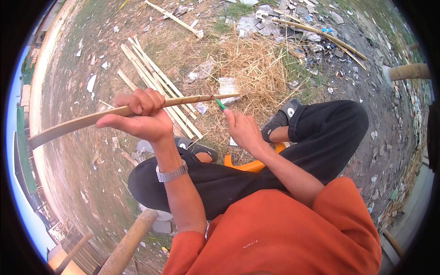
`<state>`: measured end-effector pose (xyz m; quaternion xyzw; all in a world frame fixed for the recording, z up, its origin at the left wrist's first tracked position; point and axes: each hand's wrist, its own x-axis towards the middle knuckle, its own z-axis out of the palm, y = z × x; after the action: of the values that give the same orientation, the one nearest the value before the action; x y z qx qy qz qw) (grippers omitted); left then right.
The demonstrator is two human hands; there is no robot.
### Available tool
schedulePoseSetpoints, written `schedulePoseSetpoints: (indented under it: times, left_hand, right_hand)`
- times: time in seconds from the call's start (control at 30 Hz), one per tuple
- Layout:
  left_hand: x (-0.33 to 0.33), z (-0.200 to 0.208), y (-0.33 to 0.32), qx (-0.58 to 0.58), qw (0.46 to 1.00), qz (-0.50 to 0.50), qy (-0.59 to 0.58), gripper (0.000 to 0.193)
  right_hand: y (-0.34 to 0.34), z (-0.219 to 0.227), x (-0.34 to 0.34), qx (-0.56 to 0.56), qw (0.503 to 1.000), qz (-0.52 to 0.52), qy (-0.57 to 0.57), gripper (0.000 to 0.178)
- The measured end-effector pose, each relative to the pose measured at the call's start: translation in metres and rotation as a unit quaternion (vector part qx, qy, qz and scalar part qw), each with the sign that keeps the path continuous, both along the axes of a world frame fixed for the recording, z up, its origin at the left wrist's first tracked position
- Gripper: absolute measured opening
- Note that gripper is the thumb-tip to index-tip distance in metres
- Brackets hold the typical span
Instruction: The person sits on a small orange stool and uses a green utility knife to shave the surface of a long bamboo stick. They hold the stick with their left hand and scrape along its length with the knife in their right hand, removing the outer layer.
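A long, flat bamboo strip lies across in front of me, its wide end at the far left and its narrow end over the straw. My left hand is closed around it left of the middle, palm up, thumb stretched along it. In my right hand is a small green-handled knife, gripped by the handle. The knife's tip meets the strip near its narrow end; most of the blade is too small or hidden to make out.
Several split bamboo strips lie on the ground beyond my left hand. Dry straw is heaped ahead, with litter behind it. A yellow-orange plastic piece sits between my legs. Bamboo poles stand at lower left and right.
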<state>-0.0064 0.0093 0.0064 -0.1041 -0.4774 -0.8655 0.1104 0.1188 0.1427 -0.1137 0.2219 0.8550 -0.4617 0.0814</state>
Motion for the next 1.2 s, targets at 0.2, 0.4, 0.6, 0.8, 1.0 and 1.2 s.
schedulePoseSetpoints:
  times: [0.2, 0.4, 0.6, 0.8, 1.0, 1.2]
  left_hand:
    - [-0.003, -0.001, -0.010, -0.021, 0.998, 0.054, -0.015, 0.069]
    - [-0.005, -0.004, -0.018, -0.013, 0.994, 0.099, -0.040, 0.070]
    - [-0.003, -0.003, -0.024, 0.002, 0.996, 0.081, -0.022, 0.069]
    - [-0.003, 0.001, -0.008, 0.002, 0.997, 0.072, -0.012, 0.067]
    - [-0.001, 0.002, -0.002, -0.013, 0.998, 0.066, 0.001, 0.068]
    - [-0.008, 0.000, -0.004, -0.023, 0.996, 0.086, -0.003, 0.068]
  right_hand:
    - [-0.001, -0.004, -0.004, 0.054, 0.998, 0.019, 0.008, 0.055]
    - [-0.010, -0.028, -0.004, 0.123, 0.992, 0.028, 0.020, 0.054]
    - [0.040, -0.104, 0.037, 0.182, 0.976, -0.033, -0.118, 0.057]
    - [0.025, -0.019, 0.018, 0.010, 1.000, -0.027, 0.009, 0.058]
    - [-0.007, -0.032, 0.016, -0.014, 0.999, -0.045, -0.020, 0.059]
    - [0.000, -0.055, 0.010, -0.022, 0.997, -0.040, -0.059, 0.061]
